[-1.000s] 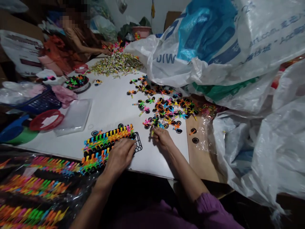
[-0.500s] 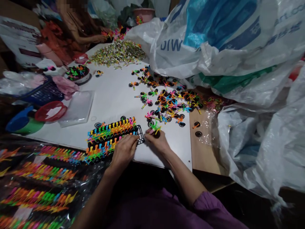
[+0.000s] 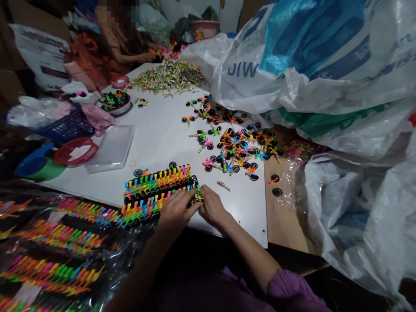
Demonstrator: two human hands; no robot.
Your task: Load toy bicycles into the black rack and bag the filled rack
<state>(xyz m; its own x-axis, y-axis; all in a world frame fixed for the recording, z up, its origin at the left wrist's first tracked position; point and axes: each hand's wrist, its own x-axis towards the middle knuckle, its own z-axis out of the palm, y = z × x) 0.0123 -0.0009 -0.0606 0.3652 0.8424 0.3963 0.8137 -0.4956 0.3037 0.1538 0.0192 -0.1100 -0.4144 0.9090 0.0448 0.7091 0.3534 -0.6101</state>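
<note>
My right hand (image 3: pixel 212 206) pinches a small green and yellow toy bicycle (image 3: pixel 198 191) at the right end of a black plastic rack (image 3: pixel 194 179). My left hand (image 3: pixel 177 211) lies over the same end, fingers closed on the rack and the thumb reaching toward the bicycle. Two packed rows of colourful toy bicycles (image 3: pixel 156 182) stand in the rack to the left. My fingers hide where the green bicycle meets the rack. Just right of my hands, a small printed tube (image 3: pixel 224 186) lies loose on the white table (image 3: pixel 156 134).
Ahead is a loose heap of toy bicycles (image 3: pixel 237 143). A pile of small wrapped tubes (image 3: pixel 169 76) lies farther back, near another person's hand (image 3: pixel 147 56). Large plastic bags (image 3: pixel 299 86) crowd the right. Baskets and a red dish (image 3: pixel 76 151) stand left; bagged bicycle rows (image 3: pixel 61 232) lie lower left.
My right hand has moved left and down, bringing the green bicycle to the rack's end beside my left hand. A small tube now lies loose where my right hand was.
</note>
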